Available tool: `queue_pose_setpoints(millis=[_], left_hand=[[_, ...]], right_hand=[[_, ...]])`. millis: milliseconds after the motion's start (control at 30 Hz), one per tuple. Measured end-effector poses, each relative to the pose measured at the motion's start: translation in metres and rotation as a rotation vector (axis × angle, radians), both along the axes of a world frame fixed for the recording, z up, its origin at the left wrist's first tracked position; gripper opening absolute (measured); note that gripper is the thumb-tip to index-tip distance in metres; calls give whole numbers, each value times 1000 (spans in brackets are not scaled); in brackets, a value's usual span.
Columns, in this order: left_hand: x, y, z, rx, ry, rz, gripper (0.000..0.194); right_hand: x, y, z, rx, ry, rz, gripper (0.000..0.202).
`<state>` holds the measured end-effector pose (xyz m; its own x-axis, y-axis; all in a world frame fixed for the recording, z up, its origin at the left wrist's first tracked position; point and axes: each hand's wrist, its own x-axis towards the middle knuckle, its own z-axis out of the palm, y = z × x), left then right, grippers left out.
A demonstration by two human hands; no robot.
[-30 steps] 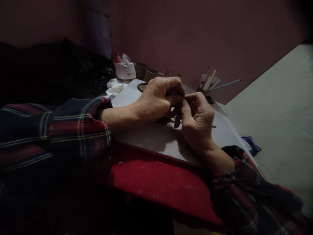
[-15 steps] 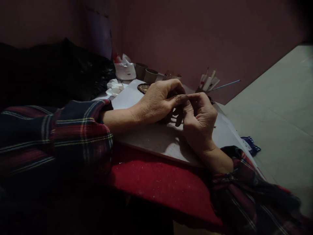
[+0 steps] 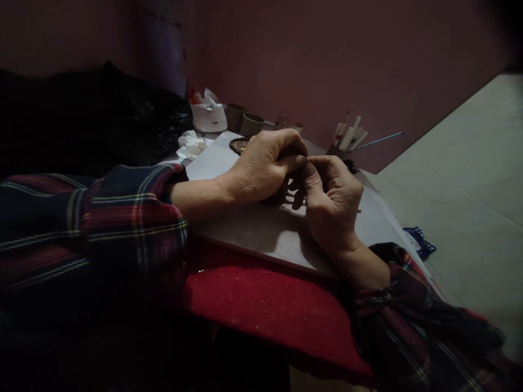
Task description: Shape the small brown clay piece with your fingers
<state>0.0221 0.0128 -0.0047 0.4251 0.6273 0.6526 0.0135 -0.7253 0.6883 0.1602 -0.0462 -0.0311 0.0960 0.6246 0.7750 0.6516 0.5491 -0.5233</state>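
A person in plaid sleeves works at a pale board (image 3: 261, 234) laid across a red cloth (image 3: 261, 305), both hands meeting at its middle. The left hand (image 3: 261, 169) curls knuckles-up, its fingers (image 3: 291, 163) bent in toward the right hand (image 3: 333, 204), whose thumb and forefinger pinch together against them. Something small and dark (image 3: 295, 197) sits between the two hands, just above the board; dim light and the fingers hide most of it, so what it is cannot be told. Each grip is drawn together around that point, though whether either truly clamps the piece is not clear. A thin stick (image 3: 358, 211) pokes out beside the right hand, lying on the board. Behind the hands, a dark oval dish (image 3: 237, 145) rests on the board's far edge. Farther back stand two cups (image 3: 244, 121), a white bag (image 3: 209, 114), crumpled white tissue (image 3: 191, 145) and a holder of brushes (image 3: 350, 138) against the wall. A blue patterned scrap (image 3: 420, 242) lies on the pale floor to the right.
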Motion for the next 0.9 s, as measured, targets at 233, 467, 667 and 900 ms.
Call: queue_pose_setpoints(millis=[233,467,667,900], left_hand=[[2,0,0,-24,-11,-9,14],[3,2,-2,6,-30,-27,16],[3,4,-4,11,-31,-48,17],[1,3,-1,35,22,1,13]], right_hand=[[0,0,-1,2,5,-1,21],[0,1,-3,-2,22,15,17],[2,2,-5,-17,19,13,13],[0,3,-5,3,21,-6,13]])
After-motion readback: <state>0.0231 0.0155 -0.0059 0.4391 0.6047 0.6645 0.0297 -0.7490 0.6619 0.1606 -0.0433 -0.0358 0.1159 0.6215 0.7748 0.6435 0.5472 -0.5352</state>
